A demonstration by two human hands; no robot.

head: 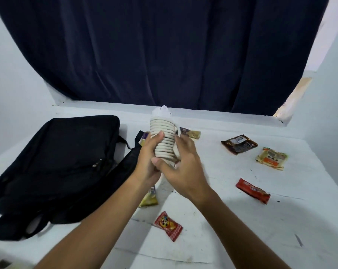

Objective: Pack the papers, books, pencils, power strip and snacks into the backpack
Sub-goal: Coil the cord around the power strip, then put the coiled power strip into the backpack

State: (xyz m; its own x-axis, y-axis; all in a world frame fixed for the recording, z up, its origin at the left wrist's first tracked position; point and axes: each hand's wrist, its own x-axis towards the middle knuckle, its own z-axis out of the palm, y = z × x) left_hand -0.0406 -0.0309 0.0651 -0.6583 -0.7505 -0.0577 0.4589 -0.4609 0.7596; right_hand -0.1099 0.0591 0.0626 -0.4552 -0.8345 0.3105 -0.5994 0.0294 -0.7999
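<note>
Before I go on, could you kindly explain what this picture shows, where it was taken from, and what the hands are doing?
No machine here: a person wears one camera on the head, looking forward and down, so you see their own two bare arms.

Both hands hold a white power strip upright, its cord wound around it in tight coils. The left hand has its grip on the left side and the right hand on the right side, near the base.

On the white table lies a black backpack at left; its zips look closed. Scattered snacks wait to be packed: a red checked sweet, a red bar, a brown packet, a pale packet and a yellow packet. A dark curtain hangs behind.
</note>
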